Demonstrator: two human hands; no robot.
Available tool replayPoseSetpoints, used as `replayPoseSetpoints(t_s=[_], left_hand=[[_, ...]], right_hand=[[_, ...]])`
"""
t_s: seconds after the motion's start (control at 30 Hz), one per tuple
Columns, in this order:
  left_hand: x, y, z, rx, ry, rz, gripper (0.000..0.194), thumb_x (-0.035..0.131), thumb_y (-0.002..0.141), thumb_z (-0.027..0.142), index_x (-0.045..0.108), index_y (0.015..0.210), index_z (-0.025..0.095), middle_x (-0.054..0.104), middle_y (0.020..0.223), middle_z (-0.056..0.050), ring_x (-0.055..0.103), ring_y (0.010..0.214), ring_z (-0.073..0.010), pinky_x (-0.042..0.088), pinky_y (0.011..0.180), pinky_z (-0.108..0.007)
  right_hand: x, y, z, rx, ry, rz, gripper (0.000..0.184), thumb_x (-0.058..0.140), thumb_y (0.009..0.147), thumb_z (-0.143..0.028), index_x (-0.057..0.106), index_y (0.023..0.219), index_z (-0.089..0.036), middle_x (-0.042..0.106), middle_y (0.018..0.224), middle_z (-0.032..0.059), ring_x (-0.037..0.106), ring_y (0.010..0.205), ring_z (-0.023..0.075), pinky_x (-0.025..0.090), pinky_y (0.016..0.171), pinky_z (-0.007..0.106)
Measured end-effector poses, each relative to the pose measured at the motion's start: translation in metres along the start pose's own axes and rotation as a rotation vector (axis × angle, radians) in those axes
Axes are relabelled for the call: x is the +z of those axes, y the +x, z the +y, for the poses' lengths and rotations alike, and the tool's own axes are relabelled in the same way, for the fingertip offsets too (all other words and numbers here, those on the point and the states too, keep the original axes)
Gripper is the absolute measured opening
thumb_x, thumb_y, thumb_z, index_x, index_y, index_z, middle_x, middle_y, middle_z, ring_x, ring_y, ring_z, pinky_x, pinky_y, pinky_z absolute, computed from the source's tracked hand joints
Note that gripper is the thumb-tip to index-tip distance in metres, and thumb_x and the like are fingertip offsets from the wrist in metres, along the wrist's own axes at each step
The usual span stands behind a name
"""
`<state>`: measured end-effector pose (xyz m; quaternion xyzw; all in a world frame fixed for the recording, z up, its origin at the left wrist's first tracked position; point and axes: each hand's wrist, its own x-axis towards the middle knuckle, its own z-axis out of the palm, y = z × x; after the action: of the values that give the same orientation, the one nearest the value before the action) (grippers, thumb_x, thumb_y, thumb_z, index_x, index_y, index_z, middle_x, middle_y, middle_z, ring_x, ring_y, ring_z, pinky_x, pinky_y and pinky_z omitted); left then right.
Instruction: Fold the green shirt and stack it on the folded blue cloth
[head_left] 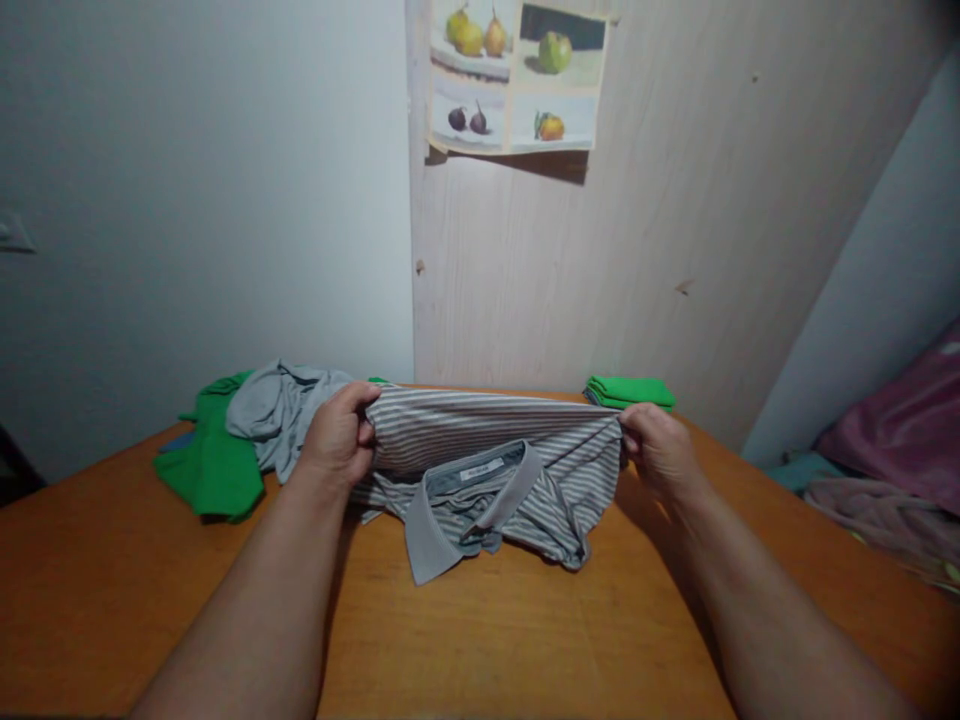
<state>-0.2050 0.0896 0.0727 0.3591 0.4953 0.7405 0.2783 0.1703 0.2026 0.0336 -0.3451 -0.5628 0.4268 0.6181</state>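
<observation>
A grey-and-white striped polo shirt (480, 430) with a grey collar lies partly lifted over the orange wooden table (525, 640). My left hand (337, 440) is closed on the shirt's left side, fingers wrapped round the fabric. My right hand (656, 445) pinches the shirt's right edge. The cloth is stretched taut between both hands, and the collar and lower part hang down onto the table toward me.
A heap of green cloth (210, 460) and plain grey cloth (281, 410) lies at the back left. A folded green garment (630, 391) sits at the back right near the wooden wall panel. A fruit poster (517, 75) hangs above. Bedding (892, 450) lies at the right.
</observation>
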Motion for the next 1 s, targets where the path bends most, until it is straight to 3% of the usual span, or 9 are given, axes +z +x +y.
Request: replayPoseSetpoints(t_s=[0.07, 0.13, 0.2, 0.33, 0.43, 0.57, 0.73, 0.9, 1.0], left_hand=[[-0.001, -0.002, 0.001, -0.017, -0.115, -0.093, 0.024, 0.067, 0.066, 0.035, 0.049, 0.064, 0.021, 0.036, 0.046, 0.009, 0.027, 0.037, -0.0062, 0.028, 0.040, -0.021], [0.000, -0.001, -0.005, 0.017, -0.133, -0.082, 0.023, 0.073, 0.063, 0.030, 0.057, 0.074, 0.018, 0.053, 0.057, 0.006, 0.046, 0.046, -0.0075, 0.039, 0.048, -0.020], [0.003, 0.000, -0.017, 0.061, -0.045, -0.026, 0.036, 0.077, 0.061, 0.028, 0.063, 0.093, 0.018, 0.067, 0.084, -0.001, 0.063, 0.070, -0.0118, 0.048, 0.063, -0.021], [0.008, 0.002, -0.033, 0.133, 0.255, 0.009, 0.050, 0.075, 0.067, 0.039, 0.064, 0.112, 0.020, 0.068, 0.113, -0.007, 0.065, 0.095, -0.0192, 0.051, 0.079, -0.029], [0.008, -0.002, -0.032, 0.111, 0.446, -0.151, 0.038, 0.067, 0.075, 0.050, 0.065, 0.093, 0.017, 0.070, 0.092, -0.006, 0.063, 0.078, -0.0188, 0.049, 0.072, -0.030], [0.006, -0.013, -0.029, 0.088, 0.773, -0.520, 0.045, 0.060, 0.079, 0.061, 0.060, 0.069, 0.018, 0.062, 0.067, -0.002, 0.054, 0.060, -0.0157, 0.038, 0.056, -0.026], [0.007, -0.023, -0.038, -0.058, 1.053, -0.882, 0.038, 0.073, 0.069, 0.056, 0.067, 0.071, 0.019, 0.061, 0.065, 0.000, 0.050, 0.058, -0.0156, 0.030, 0.049, -0.025], [0.010, -0.026, -0.035, -0.054, 0.862, -1.025, 0.026, 0.068, 0.077, 0.045, 0.071, 0.075, 0.020, 0.063, 0.071, 0.001, 0.054, 0.067, -0.0157, 0.040, 0.059, -0.024], [0.012, -0.029, -0.027, -0.070, 0.593, -1.028, 0.029, 0.068, 0.081, 0.047, 0.072, 0.086, 0.019, 0.067, 0.084, -0.003, 0.058, 0.078, -0.0173, 0.046, 0.070, -0.026]], right_hand=[[0.000, 0.000, 0.000, 0.024, 0.075, -0.002, 0.017, 0.069, 0.075, -0.031, 0.055, 0.069, -0.022, 0.050, 0.048, -0.0066, 0.039, 0.040, 0.0090, 0.031, 0.042, 0.023], [0.002, 0.002, 0.003, 0.050, 0.119, 0.004, 0.019, 0.072, 0.073, -0.032, 0.057, 0.073, -0.021, 0.062, 0.060, -0.0024, 0.054, 0.049, 0.0118, 0.042, 0.050, 0.025], [0.004, 0.005, 0.009, 0.050, 0.096, 0.033, 0.022, 0.077, 0.069, -0.034, 0.061, 0.079, -0.021, 0.072, 0.081, 0.0024, 0.066, 0.069, 0.0157, 0.049, 0.062, 0.027], [0.011, 0.005, 0.017, 0.042, -0.057, 0.059, 0.027, 0.078, 0.067, -0.037, 0.065, 0.084, -0.022, 0.074, 0.093, 0.0038, 0.067, 0.086, 0.0185, 0.049, 0.072, 0.029], [0.017, -0.003, 0.019, 0.067, -0.116, -0.032, 0.023, 0.073, 0.073, -0.042, 0.063, 0.078, -0.022, 0.071, 0.077, 0.0028, 0.062, 0.072, 0.0171, 0.045, 0.065, 0.029], [0.029, -0.020, 0.026, 0.144, -0.155, -0.234, 0.028, 0.070, 0.079, -0.046, 0.061, 0.073, -0.020, 0.062, 0.066, -0.0001, 0.050, 0.058, 0.0125, 0.037, 0.057, 0.026], [0.043, -0.039, 0.036, 0.282, -0.235, -0.570, 0.033, 0.074, 0.079, -0.050, 0.062, 0.080, -0.019, 0.056, 0.066, -0.0023, 0.045, 0.055, 0.0111, 0.031, 0.051, 0.024], [0.044, -0.043, 0.037, 0.281, -0.278, -0.752, 0.050, 0.083, 0.069, -0.037, 0.065, 0.113, -0.019, 0.064, 0.088, 0.0007, 0.059, 0.078, 0.0163, 0.045, 0.068, 0.026], [0.042, -0.039, 0.031, 0.237, -0.341, -0.809, 0.038, 0.083, 0.068, -0.034, 0.069, 0.099, -0.019, 0.062, 0.080, -0.0016, 0.057, 0.075, 0.0155, 0.045, 0.068, 0.026]])
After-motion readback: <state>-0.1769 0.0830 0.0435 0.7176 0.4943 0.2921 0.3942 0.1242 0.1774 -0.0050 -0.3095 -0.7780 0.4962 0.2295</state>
